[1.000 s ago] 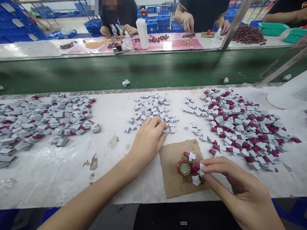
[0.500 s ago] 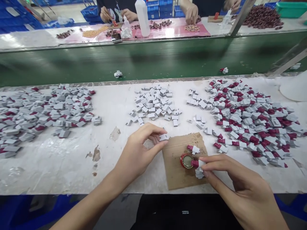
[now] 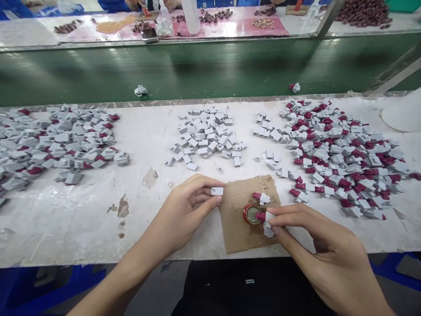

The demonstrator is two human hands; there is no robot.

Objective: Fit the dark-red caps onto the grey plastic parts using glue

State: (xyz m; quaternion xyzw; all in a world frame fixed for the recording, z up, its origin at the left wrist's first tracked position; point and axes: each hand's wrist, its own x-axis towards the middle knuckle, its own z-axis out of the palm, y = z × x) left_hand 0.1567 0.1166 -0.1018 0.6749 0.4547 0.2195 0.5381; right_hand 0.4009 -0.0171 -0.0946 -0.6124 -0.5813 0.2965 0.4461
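Note:
Pinched between the thumb and index finger of my left hand (image 3: 186, 208) is a small light-grey plastic block (image 3: 217, 191), with an opening near one end. My right hand (image 3: 319, 243) grips a grey plastic piece with a maroon end (image 3: 261, 217). That maroon end is at the red-rimmed bottle cap (image 3: 247, 215), which sits on a cardboard square (image 3: 235, 239); whether it touches what is inside, I cannot tell. Another grey-and-maroon piece (image 3: 262, 198) lies just beyond the cap. A grey piece (image 3: 268, 229) rests beneath my right fingertips, partly hidden.
Loose grey blocks (image 3: 207, 131) are heaped in the middle. Grey-and-maroon pieces form a right pile (image 3: 342, 158) and a left pile (image 3: 62, 145). Beyond runs a green belt (image 3: 210, 70) carrying two small clusters. A white bottle (image 3: 191, 17) stands on the far bench, near co-workers' hands.
My left hand has turned the grey block so a broad face shows. My right hand stays at the cap. The view has tilted down, and the clusters on the belt have shifted left.

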